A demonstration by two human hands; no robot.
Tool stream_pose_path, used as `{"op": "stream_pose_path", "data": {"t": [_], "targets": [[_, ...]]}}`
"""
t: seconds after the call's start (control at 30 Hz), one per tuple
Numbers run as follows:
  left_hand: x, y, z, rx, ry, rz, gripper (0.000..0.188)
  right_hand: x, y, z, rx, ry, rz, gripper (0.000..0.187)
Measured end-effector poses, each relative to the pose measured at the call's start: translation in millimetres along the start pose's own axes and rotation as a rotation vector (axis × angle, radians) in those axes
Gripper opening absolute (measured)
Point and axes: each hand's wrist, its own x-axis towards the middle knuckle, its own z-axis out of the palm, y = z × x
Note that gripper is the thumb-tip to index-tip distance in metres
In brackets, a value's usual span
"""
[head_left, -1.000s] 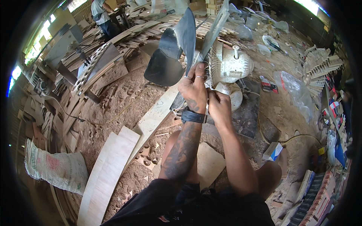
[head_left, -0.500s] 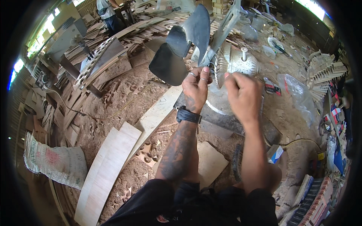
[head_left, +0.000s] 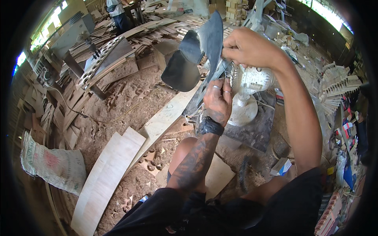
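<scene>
An electric fan with dark blades (head_left: pixel 182 70) and a white motor housing (head_left: pixel 256 80) stands in front of me on its round white base (head_left: pixel 243 112). My left hand (head_left: pixel 217 100) is beside the housing, behind the blades, its thumb and fingers pinched together. A thin twisted strand seems to pass by its fingertips, but what they grip is too small to tell. Above the housing, close to the largest blade (head_left: pixel 212 43), my right hand (head_left: pixel 252 48) is closed with curled fingers. Whatever lies in them is hidden.
The fan rests on a dark flat slab (head_left: pixel 252 135). Pale boards (head_left: pixel 108 169) and a woven sack (head_left: pixel 53 163) lie at left. Wood strips (head_left: pixel 340 84) are piled at right. A drilling machine (head_left: pixel 65 51) stands far left, with another person (head_left: pixel 117 15) beyond.
My right hand has risen from in front of the fan to above its housing, the elbow swinging out right. My left hand has shifted slightly right and nearer. The blades sit slightly differently in view.
</scene>
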Motion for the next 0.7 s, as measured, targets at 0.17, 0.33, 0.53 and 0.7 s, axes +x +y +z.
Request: {"op": "stream_pose_path", "data": {"t": [0.17,0.33,0.53,0.7], "targets": [[-4,1,1,-0.054,0.043,0.036,0.015,-9,-3,0,-0.024,-0.074,0.066,0.028],[-16,-15,-52,0.008,-0.317,-0.227,0.031,-59,4,-30,0.084,0.219,0.247,0.025],[16,-71,-72,0.371,-0.743,-0.298,0.069,-38,58,-20,0.476,0.937,0.13,0.073],[12,-100,-45,0.203,-0.867,-0.415,0.071,7,61,-8,0.493,0.96,0.339,0.113]]}}
